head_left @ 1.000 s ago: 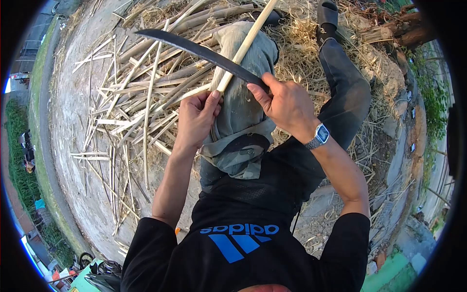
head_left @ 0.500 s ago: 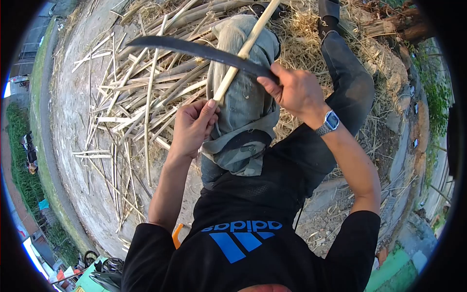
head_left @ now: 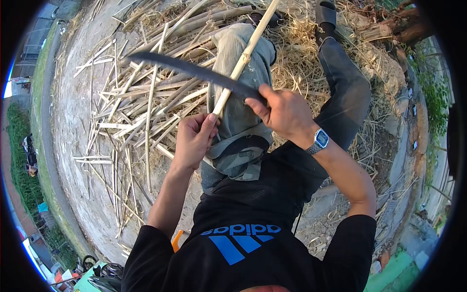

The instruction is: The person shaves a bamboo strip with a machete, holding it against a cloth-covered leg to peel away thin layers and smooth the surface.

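Note:
A pale bamboo strip (head_left: pixel 242 62) slants across my raised thigh, which is wrapped in a grey cloth (head_left: pixel 232 46). My left hand (head_left: pixel 195 140) pinches its near end between thumb and fingers. In my right hand (head_left: pixel 288 116), fingers closed round the handle end, is a long, dark, curved knife (head_left: pixel 194 70). Its blade crosses over the strip a short way above my left hand, with the tip pointing left. The knife's handle is mostly hidden inside my right hand.
Split bamboo strips (head_left: pixel 138 90) lie in a loose pile on the ground to the left and ahead. Curly shavings (head_left: pixel 296 63) heap up between my legs. A rough log (head_left: pixel 413 31) is at the far right. Something orange (head_left: pixel 177 240) shows beside my left sleeve.
My right hand and the knife have moved down along the strip towards my body and slightly left. My left hand keeps its pinch on the strip's near end.

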Demonstrator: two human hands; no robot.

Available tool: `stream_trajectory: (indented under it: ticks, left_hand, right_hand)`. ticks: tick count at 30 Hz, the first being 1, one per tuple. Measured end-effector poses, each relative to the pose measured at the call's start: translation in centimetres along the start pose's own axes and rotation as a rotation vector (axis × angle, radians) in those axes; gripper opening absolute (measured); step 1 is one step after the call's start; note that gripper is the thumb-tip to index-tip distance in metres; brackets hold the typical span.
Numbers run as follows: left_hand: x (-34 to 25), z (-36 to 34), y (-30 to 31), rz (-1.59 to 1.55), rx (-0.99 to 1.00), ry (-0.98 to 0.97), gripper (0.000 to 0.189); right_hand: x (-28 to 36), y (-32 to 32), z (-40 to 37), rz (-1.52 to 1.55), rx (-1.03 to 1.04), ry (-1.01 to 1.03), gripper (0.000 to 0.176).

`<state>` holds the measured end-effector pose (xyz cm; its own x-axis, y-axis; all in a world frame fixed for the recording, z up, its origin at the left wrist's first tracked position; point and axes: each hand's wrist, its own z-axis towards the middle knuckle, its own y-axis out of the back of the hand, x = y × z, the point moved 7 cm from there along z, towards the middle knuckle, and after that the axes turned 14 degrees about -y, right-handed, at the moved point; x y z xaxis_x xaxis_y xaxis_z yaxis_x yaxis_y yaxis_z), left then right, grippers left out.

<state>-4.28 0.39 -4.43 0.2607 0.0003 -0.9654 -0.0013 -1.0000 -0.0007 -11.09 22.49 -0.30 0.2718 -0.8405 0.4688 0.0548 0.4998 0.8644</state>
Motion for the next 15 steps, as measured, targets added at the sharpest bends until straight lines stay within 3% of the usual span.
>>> stream_trajectory:
  ticks: [1,3,4,8,11,12,13,15]
  left_hand:
    - [0.1,-0.4,0.3,0.007,0.009,0.012,0.032]
    - [0.4,-1.4,1.5,0.03,0.012,-0.008,0.034]
    - [-0.4,-1.6,1.3,0.011,0.008,-0.014,0.034]
    - [-0.2,-0.8,1.0,-0.053,0.01,0.014,0.032]
    - [0.4,-2.6,1.7,-0.029,0.008,0.069,0.031]
    - [0.1,-3.1,2.3,-0.019,0.01,0.057,0.032]
    - [-0.3,-3.7,2.6,-0.01,0.009,0.043,0.032]
    - [-0.6,-3.9,2.3,0.027,-0.013,0.003,0.032]
  right_hand:
    - [0.5,-0.2,-0.8,0.004,-0.064,0.09,0.052]
    - [-3.2,-0.3,1.5,0.004,0.016,-0.002,0.053]
    - [-3.6,0.4,2.4,0.015,-0.091,-0.004,0.055]
    - [-1.7,0.9,2.7,0.023,-0.11,-0.069,0.056]
    - [-1.3,0.5,1.1,-0.063,-0.069,0.078,0.056]
    - [-4.6,0.3,3.0,0.054,0.021,-0.05,0.057]
    - [-5.9,0.8,4.1,-0.022,-0.059,-0.072,0.057]
    - [-4.4,1.3,4.2,0.074,-0.047,-0.096,0.057]
